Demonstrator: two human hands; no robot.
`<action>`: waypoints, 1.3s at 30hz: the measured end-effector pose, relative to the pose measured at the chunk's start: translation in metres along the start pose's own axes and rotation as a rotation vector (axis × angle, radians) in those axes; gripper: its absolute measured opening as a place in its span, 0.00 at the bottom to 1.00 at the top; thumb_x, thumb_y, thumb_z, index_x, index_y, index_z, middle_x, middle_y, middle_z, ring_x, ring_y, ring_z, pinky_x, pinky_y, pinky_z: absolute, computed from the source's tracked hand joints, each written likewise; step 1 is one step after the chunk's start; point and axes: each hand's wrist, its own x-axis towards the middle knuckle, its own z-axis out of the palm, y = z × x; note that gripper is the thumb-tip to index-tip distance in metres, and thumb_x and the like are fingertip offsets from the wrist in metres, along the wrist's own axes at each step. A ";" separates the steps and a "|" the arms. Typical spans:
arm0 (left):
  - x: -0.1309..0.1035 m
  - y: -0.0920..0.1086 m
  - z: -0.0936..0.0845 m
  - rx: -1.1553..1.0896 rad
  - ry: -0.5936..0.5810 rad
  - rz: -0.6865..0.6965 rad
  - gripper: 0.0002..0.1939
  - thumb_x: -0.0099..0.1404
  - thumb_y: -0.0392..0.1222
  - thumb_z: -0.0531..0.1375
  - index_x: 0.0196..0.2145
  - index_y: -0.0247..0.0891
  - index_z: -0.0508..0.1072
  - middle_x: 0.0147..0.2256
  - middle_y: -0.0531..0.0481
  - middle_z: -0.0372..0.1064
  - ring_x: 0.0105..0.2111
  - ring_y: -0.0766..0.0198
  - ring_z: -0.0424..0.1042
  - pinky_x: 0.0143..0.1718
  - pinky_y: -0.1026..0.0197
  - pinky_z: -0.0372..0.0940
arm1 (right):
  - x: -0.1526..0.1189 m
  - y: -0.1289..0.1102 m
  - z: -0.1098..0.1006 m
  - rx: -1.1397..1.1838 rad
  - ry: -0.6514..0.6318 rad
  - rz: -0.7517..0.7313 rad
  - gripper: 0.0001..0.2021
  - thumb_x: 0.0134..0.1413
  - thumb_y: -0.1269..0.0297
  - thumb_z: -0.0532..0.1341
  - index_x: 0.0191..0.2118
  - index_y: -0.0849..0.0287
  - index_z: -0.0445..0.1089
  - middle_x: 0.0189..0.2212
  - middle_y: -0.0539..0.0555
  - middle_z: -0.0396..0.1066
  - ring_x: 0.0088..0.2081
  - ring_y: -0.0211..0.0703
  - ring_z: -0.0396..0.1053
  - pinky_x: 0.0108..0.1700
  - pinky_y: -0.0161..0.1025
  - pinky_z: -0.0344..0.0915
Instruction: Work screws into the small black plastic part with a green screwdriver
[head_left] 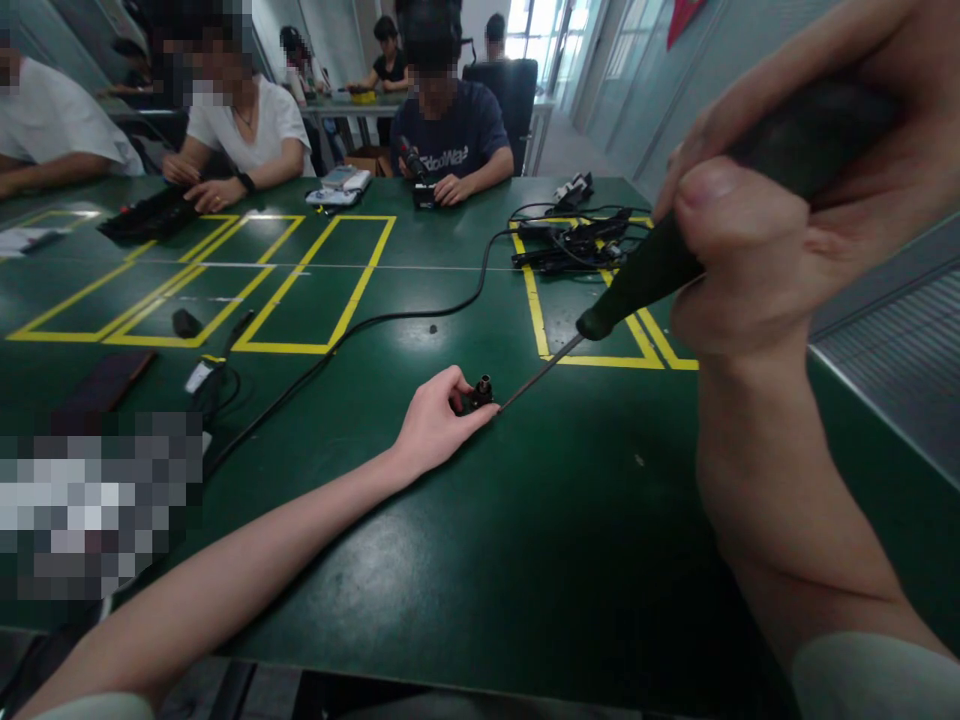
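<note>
Nearest the camera, the right hand (757,250) is raised, its grip closed around the dark handle of a screwdriver (652,270). The shaft slopes down and leftward, its tip ending at the thumb of the left hand (433,422). That grip is narrow, pinching a small black component (484,393) low over the table (585,520). Whether the tip bears on the component cannot be told. Progress is judged early: tool and part are in hand and brought close together, but no removed screw or separated piece is visible beside them. Work with the screwdriver appears outstanding; its amount cannot be determined. Beyond, a black cable (405,316) crosses the table past yellow tape (277,348). Farther right lies a pile of black parts (570,245), untouched by either hand. Across the table, a co-worker in a dark shirt (461,130) holds a dark tool (410,158).
</note>
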 end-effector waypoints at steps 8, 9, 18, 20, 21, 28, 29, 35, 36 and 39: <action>0.003 0.005 0.000 -0.043 -0.047 0.089 0.33 0.54 0.45 0.76 0.56 0.40 0.72 0.55 0.41 0.76 0.53 0.49 0.76 0.49 0.52 0.71 | -0.002 -0.008 0.006 -0.199 -0.003 -0.294 0.11 0.60 0.53 0.63 0.33 0.54 0.72 0.29 0.48 0.67 0.30 0.37 0.64 0.36 0.41 0.65; 0.004 0.006 -0.001 -0.080 -0.113 0.107 0.30 0.59 0.42 0.73 0.57 0.41 0.73 0.56 0.42 0.77 0.54 0.50 0.76 0.52 0.51 0.71 | -0.002 -0.009 0.005 -0.205 -0.026 -0.302 0.10 0.60 0.54 0.63 0.33 0.53 0.71 0.29 0.48 0.67 0.30 0.37 0.64 0.37 0.41 0.65; 0.005 0.005 0.000 -0.101 -0.113 0.051 0.12 0.60 0.43 0.74 0.39 0.39 0.78 0.37 0.49 0.81 0.38 0.56 0.77 0.44 0.54 0.70 | 0.002 -0.001 0.007 -0.186 -0.052 -0.402 0.11 0.62 0.54 0.62 0.33 0.55 0.71 0.28 0.49 0.70 0.29 0.35 0.65 0.31 0.39 0.63; 0.005 0.006 0.001 -0.096 -0.094 0.050 0.14 0.58 0.44 0.75 0.36 0.39 0.76 0.35 0.51 0.79 0.36 0.58 0.76 0.42 0.55 0.69 | 0.003 -0.001 0.007 -0.181 -0.065 -0.396 0.10 0.62 0.55 0.62 0.34 0.55 0.71 0.29 0.48 0.71 0.30 0.36 0.66 0.32 0.39 0.64; 0.005 0.007 0.001 -0.093 -0.089 0.049 0.15 0.58 0.44 0.75 0.35 0.39 0.74 0.34 0.51 0.78 0.35 0.58 0.75 0.41 0.56 0.69 | 0.003 -0.002 0.007 -0.181 -0.076 -0.381 0.10 0.62 0.55 0.62 0.34 0.55 0.71 0.30 0.47 0.71 0.31 0.36 0.67 0.34 0.39 0.65; 0.005 0.010 0.000 -0.061 -0.076 0.066 0.18 0.57 0.45 0.75 0.33 0.40 0.70 0.33 0.54 0.76 0.35 0.59 0.73 0.40 0.58 0.68 | 0.001 -0.006 0.003 -0.213 -0.128 -0.368 0.08 0.63 0.55 0.61 0.36 0.53 0.71 0.32 0.48 0.72 0.34 0.39 0.72 0.36 0.40 0.72; 0.005 0.010 0.001 -0.056 -0.077 0.067 0.18 0.57 0.46 0.75 0.34 0.40 0.70 0.33 0.54 0.76 0.35 0.59 0.74 0.40 0.57 0.68 | 0.001 -0.005 0.003 -0.223 -0.136 -0.369 0.08 0.64 0.56 0.60 0.37 0.53 0.71 0.32 0.48 0.72 0.34 0.39 0.72 0.36 0.40 0.72; 0.004 0.013 0.001 -0.040 -0.073 0.067 0.16 0.58 0.46 0.74 0.35 0.40 0.73 0.35 0.51 0.78 0.36 0.58 0.75 0.41 0.56 0.69 | 0.001 -0.007 0.001 -0.248 -0.163 -0.370 0.07 0.62 0.56 0.62 0.36 0.52 0.71 0.32 0.48 0.72 0.33 0.38 0.71 0.35 0.39 0.71; 0.004 0.013 0.001 -0.043 -0.077 0.072 0.14 0.59 0.46 0.74 0.36 0.40 0.75 0.36 0.51 0.79 0.37 0.57 0.76 0.42 0.56 0.70 | 0.001 -0.008 0.001 -0.254 -0.170 -0.356 0.08 0.61 0.55 0.63 0.36 0.52 0.72 0.33 0.48 0.72 0.33 0.39 0.70 0.35 0.40 0.71; 0.003 0.012 0.001 -0.068 -0.099 0.096 0.12 0.61 0.41 0.71 0.42 0.39 0.78 0.40 0.48 0.81 0.40 0.56 0.79 0.46 0.54 0.71 | 0.001 -0.011 0.001 -0.244 -0.196 -0.324 0.12 0.60 0.50 0.66 0.38 0.53 0.72 0.34 0.50 0.72 0.33 0.39 0.69 0.35 0.40 0.69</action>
